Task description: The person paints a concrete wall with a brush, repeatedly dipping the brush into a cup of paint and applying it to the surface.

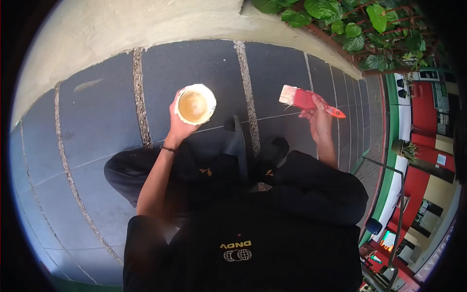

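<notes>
A round white-rimmed cup (195,104) with pale cream-coloured contents is held upright in my left hand (179,122), whose fingers wrap round its side. On the right, my right hand (319,120) grips a wide paintbrush (304,99) by its red-orange handle. The brush's pale bristles point left, toward the cup, and the two are well apart. Some fingers of my left hand are hidden behind the cup.
Grey floor tiles (189,65) with pebbled strips lie below my hands. A cream wall (97,36) curves along the top. Leafy plants (357,29) hang at the upper right, above a metal railing (401,194) and red building parts. My crossed legs are below.
</notes>
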### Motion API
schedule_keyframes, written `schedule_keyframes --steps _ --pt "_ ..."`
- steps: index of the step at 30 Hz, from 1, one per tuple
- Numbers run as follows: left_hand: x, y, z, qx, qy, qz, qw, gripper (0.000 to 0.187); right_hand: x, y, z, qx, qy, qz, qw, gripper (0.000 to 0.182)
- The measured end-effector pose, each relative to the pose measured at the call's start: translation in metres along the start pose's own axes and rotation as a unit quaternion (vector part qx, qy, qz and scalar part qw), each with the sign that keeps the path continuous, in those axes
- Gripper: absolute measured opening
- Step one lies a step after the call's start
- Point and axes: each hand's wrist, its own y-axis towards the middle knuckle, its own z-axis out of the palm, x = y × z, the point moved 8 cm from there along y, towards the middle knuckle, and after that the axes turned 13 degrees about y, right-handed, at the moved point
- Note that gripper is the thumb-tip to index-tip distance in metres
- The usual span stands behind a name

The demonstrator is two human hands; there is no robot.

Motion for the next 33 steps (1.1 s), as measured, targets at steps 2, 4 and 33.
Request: schedule_keyframes --steps 2,4,33 --pt "-0.009 0.008 0.021 -0.016 -0.030 -0.007 0.999 0.067 0.017 0.014 0.006 0.032 -0.023 -0.011 0.999 0.032" --pt "-0.023 0.017 0.038 -0.042 0.008 0.015 0.999 0.070 0.033 0.021 0.032 0.078 -0.028 -0.006 0.997 0.034" --pt "-0.116 0.042 0.075 -0.207 0.132 0.080 0.966 0.066 0.040 -0.029 0.249 0.450 -0.504 -0.207 0.708 0.024"
